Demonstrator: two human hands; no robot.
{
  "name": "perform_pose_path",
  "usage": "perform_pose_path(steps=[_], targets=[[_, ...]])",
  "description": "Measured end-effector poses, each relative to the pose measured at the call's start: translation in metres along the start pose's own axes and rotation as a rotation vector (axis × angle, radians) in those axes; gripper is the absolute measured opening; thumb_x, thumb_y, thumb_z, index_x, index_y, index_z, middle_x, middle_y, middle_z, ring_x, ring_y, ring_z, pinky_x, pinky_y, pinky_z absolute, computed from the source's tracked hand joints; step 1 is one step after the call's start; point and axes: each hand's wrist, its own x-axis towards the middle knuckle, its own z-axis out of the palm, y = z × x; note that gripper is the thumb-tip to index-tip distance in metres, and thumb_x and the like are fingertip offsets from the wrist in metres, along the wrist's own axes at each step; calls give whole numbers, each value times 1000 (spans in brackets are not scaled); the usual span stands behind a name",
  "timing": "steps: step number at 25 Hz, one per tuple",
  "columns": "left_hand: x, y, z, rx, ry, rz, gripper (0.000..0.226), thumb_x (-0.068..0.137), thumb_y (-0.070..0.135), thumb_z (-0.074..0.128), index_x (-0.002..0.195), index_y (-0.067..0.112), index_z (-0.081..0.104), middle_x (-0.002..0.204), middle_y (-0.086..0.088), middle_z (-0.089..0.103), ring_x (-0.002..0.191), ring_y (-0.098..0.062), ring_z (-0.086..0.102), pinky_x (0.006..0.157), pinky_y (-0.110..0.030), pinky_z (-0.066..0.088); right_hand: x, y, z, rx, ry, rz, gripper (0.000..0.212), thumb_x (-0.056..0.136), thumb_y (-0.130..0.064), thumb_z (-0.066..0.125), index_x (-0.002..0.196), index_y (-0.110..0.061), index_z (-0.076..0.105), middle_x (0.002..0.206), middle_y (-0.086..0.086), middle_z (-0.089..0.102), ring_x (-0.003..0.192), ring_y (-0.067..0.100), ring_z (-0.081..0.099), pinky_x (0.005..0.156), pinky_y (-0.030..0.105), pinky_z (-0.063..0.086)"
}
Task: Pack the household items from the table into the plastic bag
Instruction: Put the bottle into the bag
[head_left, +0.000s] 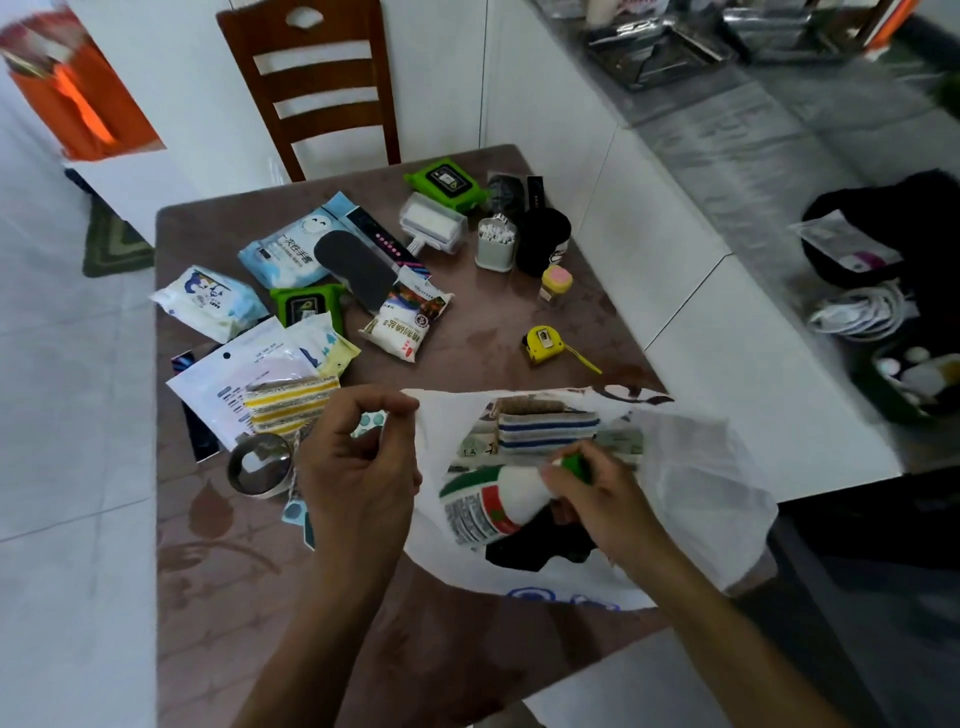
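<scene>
Pinching white plastic bag (691, 499) rim, left hand (358, 467), right hand (597, 499) gripping green-capped white bottle (493, 499) inside

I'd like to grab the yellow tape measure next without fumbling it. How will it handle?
The yellow tape measure looks like a rigid, blocky case, so probably stiff and unlikely to roll. Its thin yellow strap trails loose and may dangle or snag. Likely dense for its size.

A brown patterned surface (467, 353) carried the goods; on it lay a yellow tape measure (543, 344), a white salt packet (408, 325), two green wipe packs (447, 182), a cotton-swab jar (496, 243) and the white plastic bag (691, 483).
</scene>
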Motion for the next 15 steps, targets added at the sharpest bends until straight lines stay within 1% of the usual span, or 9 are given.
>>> perform_pose_path(steps=[2,3,5,6,8,10,11,13,15], targets=[[-2,9,-3,-21,27,3,15,92,2,61,85,15,63,76,-9,64,39,-9,55,36,-17,41,18,15,15,-131,-12,49,17,96,-30,59,100,-13,58,88,6,65,76,11,65,71,41,57],[-2,14,-4,-38,34,2,16,93,3,60,84,16,63,72,-5,63,38,-9,54,36,-17,41,25,17,17,-336,-13,19,22,98,-36,54,105,-16,56,93,5,65,83,17,65,76,44,55],[2,18,-3,-37,23,-18,20,94,2,58,81,16,62,66,-2,62,38,-8,54,36,-17,41,34,14,10,-847,22,-70,30,99,-43,48,119,-21,51,109,5,66,97,24,64,79,40,53],[4,18,-1,-20,0,-30,21,94,1,57,80,16,62,66,-2,62,38,-8,55,36,-18,41,36,10,6,-1022,39,-100,35,98,-41,49,126,-21,48,119,5,64,103,26,63,82,39,53],[9,18,3,-1,-55,-47,21,95,0,57,79,13,62,65,-8,62,39,-8,57,35,-21,42,31,-5,-2,-1144,23,-127,35,95,-38,52,127,-23,48,126,3,62,107,24,62,84,38,55],[9,14,5,-4,-86,-52,23,95,-3,56,79,13,62,59,-8,59,38,-9,55,35,-23,42,16,-21,-7,-1069,-40,-243,23,93,-41,53,114,-31,56,116,-7,67,97,13,65,78,34,55],[9,11,6,-13,-90,-65,25,95,-2,56,79,16,62,57,-7,59,38,-10,55,36,-22,42,8,-33,-11,-919,-91,-294,18,91,-45,54,105,-35,60,104,-14,70,88,4,65,72,29,55],[10,6,8,-34,-78,-96,29,95,1,56,78,23,61,59,-6,61,40,-10,55,38,-20,44,7,-61,-24,-469,-200,-375,15,89,-49,57,92,-37,66,83,-16,70,74,1,66,63,19,54],[12,3,10,-38,-69,-106,31,96,0,55,78,25,61,59,-5,62,38,-8,53,37,-19,43,38,-84,-37,-221,-85,-471,13,89,-39,61,86,-29,68,73,-9,71,61,4,65,58,19,54]])
